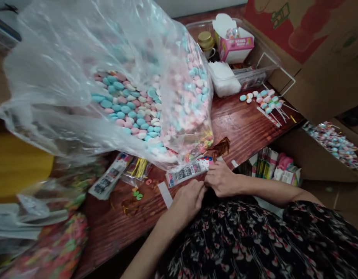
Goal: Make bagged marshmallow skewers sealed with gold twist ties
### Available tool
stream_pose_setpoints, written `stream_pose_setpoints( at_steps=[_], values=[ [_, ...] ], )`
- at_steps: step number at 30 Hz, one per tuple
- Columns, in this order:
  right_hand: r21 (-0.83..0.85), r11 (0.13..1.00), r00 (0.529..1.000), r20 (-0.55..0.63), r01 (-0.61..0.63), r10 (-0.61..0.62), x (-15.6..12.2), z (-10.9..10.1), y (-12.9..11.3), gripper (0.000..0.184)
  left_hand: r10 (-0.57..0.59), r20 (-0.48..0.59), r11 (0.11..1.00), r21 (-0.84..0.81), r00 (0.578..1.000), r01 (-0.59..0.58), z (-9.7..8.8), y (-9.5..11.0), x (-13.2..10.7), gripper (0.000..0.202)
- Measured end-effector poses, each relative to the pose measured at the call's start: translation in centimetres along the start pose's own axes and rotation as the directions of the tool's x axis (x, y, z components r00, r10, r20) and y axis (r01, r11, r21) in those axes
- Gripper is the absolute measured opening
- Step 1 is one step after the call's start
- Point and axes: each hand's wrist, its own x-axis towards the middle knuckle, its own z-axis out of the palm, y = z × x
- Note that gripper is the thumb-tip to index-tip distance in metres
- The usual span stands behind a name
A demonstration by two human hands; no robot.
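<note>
My left hand [190, 197] and my right hand [222, 179] meet at the table's near edge, fingers curled and pressed together. Whatever they pinch between them is too small or hidden to make out. Just beyond the fingertips lies a stack of printed clear wrappers [188, 172]. A bundle of brown twist ties [221, 147] rests past my right hand. Farther off, a big clear plastic bag [179, 69] lies open, full of pink, blue and white candies [129, 106]. Left of my left hand are a white strip [165, 195] and a few small green and orange candy pieces [137, 194].
Yellow twist ties [139, 167] and more wrappers [111, 178] lie at left, near a bag of colourful pieces [62, 248]. Candies on sticks [269, 101] sit at right. A clear plastic bin [260, 75] stands behind. A cardboard box [315, 155] holds wrapped candies [336, 143].
</note>
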Motion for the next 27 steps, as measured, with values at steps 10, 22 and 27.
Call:
stream_pose_setpoints(
  at_steps=[10,22,27],
  values=[
    [0.155,0.961,0.935,-0.241,-0.229,0.261,-1.8,-4.5,5.7,0.016,0.015,-0.292,0.999,-0.040,0.956,-0.028,0.6,-0.8,1.1,0.027],
    [-0.354,0.934,0.999,-0.027,-0.054,0.047,2.7,-2.9,8.4,0.013,-0.596,-0.017,0.344,-0.909,0.803,0.237,0.6,-0.9,1.8,0.034],
    [-0.391,0.919,0.996,-0.082,-0.058,0.028,2.5,-3.0,9.2,0.014,-0.654,0.018,0.207,-0.957,0.756,0.201,0.2,-0.6,1.6,0.037]
  ],
)
